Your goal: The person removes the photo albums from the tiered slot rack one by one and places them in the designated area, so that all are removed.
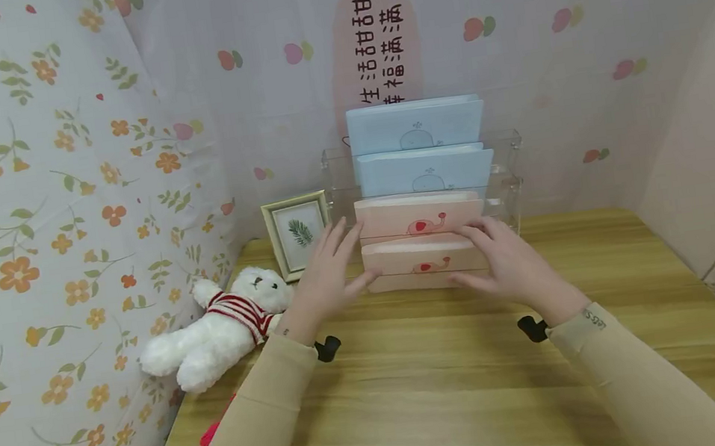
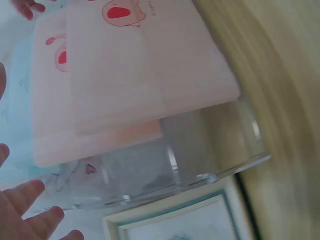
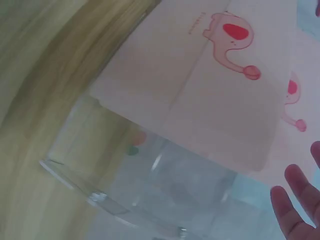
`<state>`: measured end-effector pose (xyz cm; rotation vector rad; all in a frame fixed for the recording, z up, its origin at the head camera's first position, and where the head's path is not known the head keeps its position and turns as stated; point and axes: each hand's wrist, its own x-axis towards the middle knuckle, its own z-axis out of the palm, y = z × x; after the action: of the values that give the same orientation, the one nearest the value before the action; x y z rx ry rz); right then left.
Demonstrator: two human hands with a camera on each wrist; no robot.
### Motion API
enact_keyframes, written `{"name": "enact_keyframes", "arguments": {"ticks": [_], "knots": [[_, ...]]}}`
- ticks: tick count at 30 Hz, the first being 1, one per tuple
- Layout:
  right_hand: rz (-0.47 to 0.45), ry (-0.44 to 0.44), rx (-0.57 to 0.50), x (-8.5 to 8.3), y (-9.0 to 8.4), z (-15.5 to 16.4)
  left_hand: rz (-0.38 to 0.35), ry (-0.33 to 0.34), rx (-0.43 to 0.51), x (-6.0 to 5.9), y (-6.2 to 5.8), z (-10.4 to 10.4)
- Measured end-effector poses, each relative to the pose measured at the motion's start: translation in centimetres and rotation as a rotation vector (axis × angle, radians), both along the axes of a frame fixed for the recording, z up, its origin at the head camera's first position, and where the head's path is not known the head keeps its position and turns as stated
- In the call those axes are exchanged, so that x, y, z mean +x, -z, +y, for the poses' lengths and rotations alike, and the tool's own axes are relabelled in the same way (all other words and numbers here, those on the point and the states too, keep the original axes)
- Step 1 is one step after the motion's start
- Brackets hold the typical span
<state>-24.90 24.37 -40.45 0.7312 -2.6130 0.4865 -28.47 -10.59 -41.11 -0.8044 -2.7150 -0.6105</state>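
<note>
Two pink folders with a red elephant drawing stand in tiers, the front folder below the second folder. Behind them rise two pale blue folders with a whale drawing. All of them stand in a clear acrylic rack. My left hand, fingers spread, is beside the pink folders' left edges; in the left wrist view its fingertips are apart from them. My right hand is at their right edges, its fingers loosely extended. Whether it touches the folders I cannot tell. Neither hand grips anything.
A gold picture frame with a leaf print stands left of the rack. A white teddy bear in a striped top lies at the wooden table's left edge, with a red object near my left sleeve. Patterned curtains hang behind and leftward.
</note>
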Motion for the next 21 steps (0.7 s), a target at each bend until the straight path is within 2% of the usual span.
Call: {"name": "enact_keyframes", "arguments": {"ticks": [4, 9, 16, 21], "knots": [[0.036, 0.047, -0.065, -0.4, 1.3, 0.4, -0.051, -0.075, 0.135, -0.3, 2.3, -0.4], [-0.051, 0.116, -0.127, -0.7, 3.0, 0.6, -0.119, -0.162, 0.31, -0.7, 4.9, -1.0], [-0.159, 0.169, -0.156, -1.1, 4.9, 0.8, -0.173, -0.197, 0.432, -1.8, 7.9, -1.7], [-0.164, 0.156, -0.181, -1.5, 5.3, 0.9, -0.202, -0.204, 0.506, -2.6, 9.0, -1.7]]}}
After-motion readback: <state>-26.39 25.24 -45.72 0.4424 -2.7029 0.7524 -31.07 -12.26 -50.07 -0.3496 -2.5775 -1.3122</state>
